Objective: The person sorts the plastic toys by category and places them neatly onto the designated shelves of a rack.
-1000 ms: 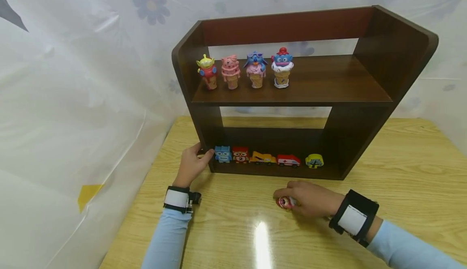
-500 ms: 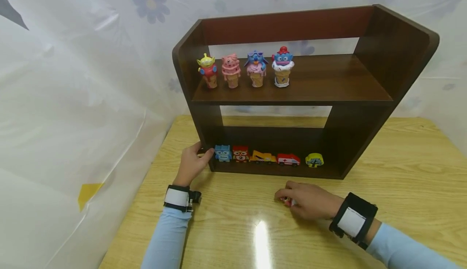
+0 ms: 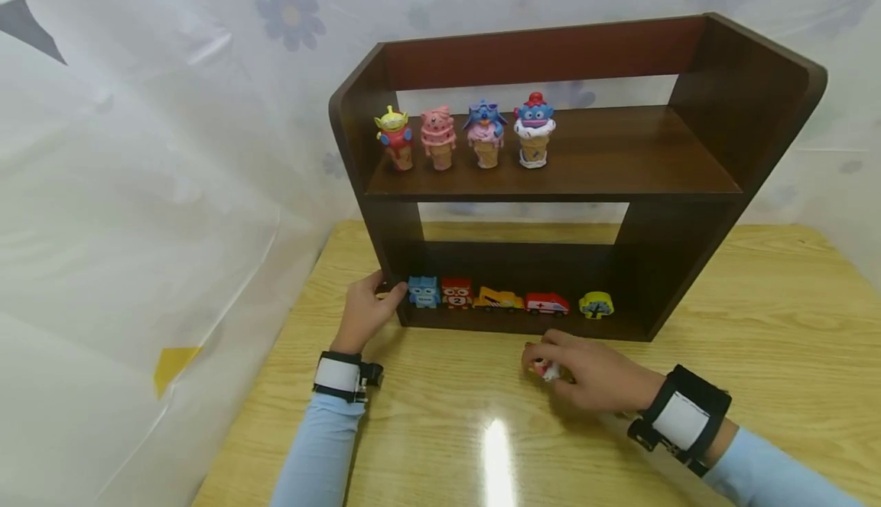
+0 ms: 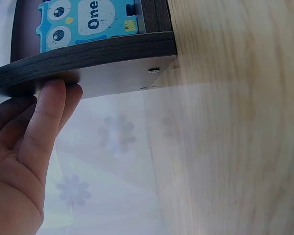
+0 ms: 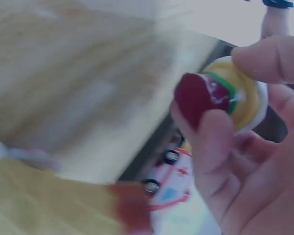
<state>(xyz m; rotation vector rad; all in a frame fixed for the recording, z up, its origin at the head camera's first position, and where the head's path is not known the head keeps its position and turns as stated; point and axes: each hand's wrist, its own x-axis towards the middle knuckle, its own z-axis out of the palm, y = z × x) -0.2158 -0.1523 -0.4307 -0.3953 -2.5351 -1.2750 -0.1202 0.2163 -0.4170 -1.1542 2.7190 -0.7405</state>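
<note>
My left hand [image 3: 365,312] grips the left side panel of a dark brown two-tier shelf [image 3: 640,147], thumb at the front edge and fingers on the outer face. In front of the lower tier, my right hand [image 3: 595,369] pinches a small toy figure [image 3: 547,369] between thumb and fingers. The right wrist view shows this figure [image 5: 220,88] with dark red, green, yellow and white parts; fingers cover some of it. Closest to the left hand stands a blue owl block [image 3: 424,292], marked "One" in the left wrist view.
Along the lower tier are a red owl block [image 3: 457,293], a yellow truck [image 3: 499,300], a red-and-white ambulance [image 3: 547,303] and a yellow tree block [image 3: 596,304]. Several ice-cream-cone figures [image 3: 440,138] stand on the upper tier's left half. A wooden table [image 3: 440,430] lies beneath.
My right hand has shifted slightly toward the shelf and turned the toy figure, so its red face no longer points up. The left hand has kept its hold on the panel.
</note>
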